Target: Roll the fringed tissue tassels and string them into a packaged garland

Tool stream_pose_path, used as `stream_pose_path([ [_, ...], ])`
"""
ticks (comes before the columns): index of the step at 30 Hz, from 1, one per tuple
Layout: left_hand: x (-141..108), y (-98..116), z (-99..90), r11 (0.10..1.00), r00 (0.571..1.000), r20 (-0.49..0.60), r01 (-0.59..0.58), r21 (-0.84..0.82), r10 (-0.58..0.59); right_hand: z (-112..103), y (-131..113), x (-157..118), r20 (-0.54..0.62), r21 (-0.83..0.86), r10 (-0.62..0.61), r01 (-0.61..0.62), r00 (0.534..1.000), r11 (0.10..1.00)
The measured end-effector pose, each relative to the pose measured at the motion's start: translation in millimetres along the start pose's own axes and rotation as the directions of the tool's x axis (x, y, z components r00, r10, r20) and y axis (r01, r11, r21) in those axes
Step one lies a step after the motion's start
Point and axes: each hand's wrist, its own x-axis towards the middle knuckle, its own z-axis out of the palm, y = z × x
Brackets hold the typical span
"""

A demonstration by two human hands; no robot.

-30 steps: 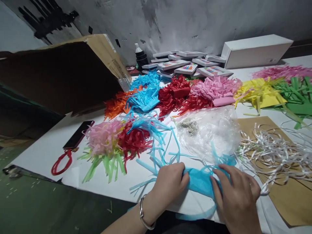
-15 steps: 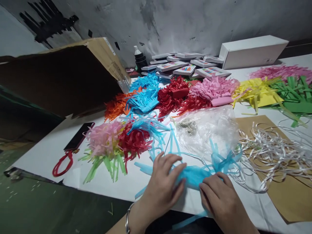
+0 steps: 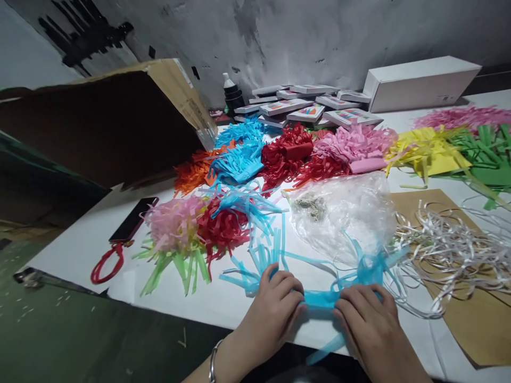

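At the near edge of the white table [image 3: 72,250], we hold a strip of blue tissue paper [image 3: 320,299] between our two hands. Our left hand [image 3: 279,303], with a silver bracelet [image 3: 213,363] at its wrist, curls its fingers over the left part of the paper. Our right hand [image 3: 369,319] bends its fingers down over the right part; we cannot tell how its thumb sits underneath. Cut blue fringe spreads out past both hands, and a loose blue strip [image 3: 327,348] reaches toward us between our wrists.

Just beyond the paper we have a clear plastic bag [image 3: 347,213]. To its right, tangled white ribbon [image 3: 459,250] lies over brown paper [image 3: 475,335]. To our left sit pink fringe [image 3: 173,221], red fringe [image 3: 221,229] and green strips [image 3: 175,268], then a phone [image 3: 133,221] with a red cord [image 3: 107,264].

Farther back, we see bundles of orange, blue, red, pink, yellow and green paper in a row. Behind them are a pile of flat boxes [image 3: 295,106], a white box [image 3: 423,85], a dark bottle [image 3: 233,98] with a white top, and, at left, a large open cardboard box [image 3: 181,101].
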Motion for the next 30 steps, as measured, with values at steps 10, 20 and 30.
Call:
stream_pose_path([
  [10,9,5,4.5,0.978,0.981,-0.067,0.188,0.092,-0.182,2,-2,16,-0.017,-0.216,0.081,-0.083,0.997,0.973],
  [20,3,6,1.1,0.996,0.992,-0.092,0.086,0.005,-0.085,8,-7,11,-0.001,-0.007,-0.142,0.142,0.99,0.99],
  [30,2,5,9.9,0.998,0.984,-0.174,-0.042,0.039,0.048,8,-6,6,0.029,0.013,-0.179,0.179,0.983,0.984],
])
